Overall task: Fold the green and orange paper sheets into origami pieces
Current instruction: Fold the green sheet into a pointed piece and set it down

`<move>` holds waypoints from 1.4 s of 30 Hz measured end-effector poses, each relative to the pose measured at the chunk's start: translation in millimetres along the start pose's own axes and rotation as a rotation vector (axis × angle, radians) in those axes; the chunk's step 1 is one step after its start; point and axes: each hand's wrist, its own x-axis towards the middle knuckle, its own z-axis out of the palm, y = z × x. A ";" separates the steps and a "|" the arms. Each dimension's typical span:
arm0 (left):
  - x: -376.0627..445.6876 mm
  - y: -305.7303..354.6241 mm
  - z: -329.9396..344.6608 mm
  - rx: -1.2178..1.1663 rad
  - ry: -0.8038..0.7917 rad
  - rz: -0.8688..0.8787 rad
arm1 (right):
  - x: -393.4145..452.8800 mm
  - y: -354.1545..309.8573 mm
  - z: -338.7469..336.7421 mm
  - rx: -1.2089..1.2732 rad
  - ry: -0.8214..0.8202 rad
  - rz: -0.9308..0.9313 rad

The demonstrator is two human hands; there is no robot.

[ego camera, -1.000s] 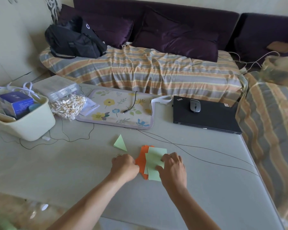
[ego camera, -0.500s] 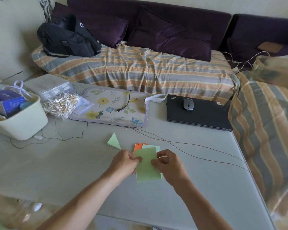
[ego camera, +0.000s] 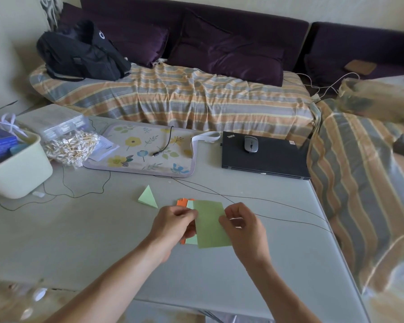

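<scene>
A green paper sheet (ego camera: 210, 226) is held just above the grey table (ego camera: 79, 241), between both hands. My left hand (ego camera: 173, 224) pinches its left edge and my right hand (ego camera: 241, 226) pinches its right edge. Under it lies a small pile of paper, with orange sheets (ego camera: 181, 202) and a pale green sheet (ego camera: 190, 204) showing at the top left and again at the bottom left. A folded green triangle (ego camera: 148, 197) lies on the table to the left of the pile.
A closed black laptop (ego camera: 266, 159) with a grey mouse (ego camera: 250, 143) sits at the back right. A floral mat (ego camera: 145, 152), a bag of cotton swabs (ego camera: 70, 146) and a cream basket (ego camera: 19, 173) stand at the back left. Thin cables (ego camera: 266, 200) cross the table behind the hands.
Both hands came off the pile and lifted one green sheet, which now hangs between them a little higher and more to the right than half a second ago.
</scene>
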 end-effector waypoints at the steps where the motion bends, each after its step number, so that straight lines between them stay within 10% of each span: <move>1: -0.5 0.8 1.9 -0.007 0.006 0.008 | -1.2 -0.9 0.0 -0.014 0.009 -0.035; 14: 2.6 1.3 7.1 0.100 0.032 0.107 | -5.0 -0.4 8.1 -0.116 0.133 -0.258; 30: -3.3 9.8 5.0 0.356 0.064 0.169 | -9.2 -0.7 16.4 -0.094 -0.183 -0.261; 42: 3.4 13.2 -9.2 0.559 -0.208 0.254 | 3.9 -6.3 -3.2 -0.027 -0.380 -0.140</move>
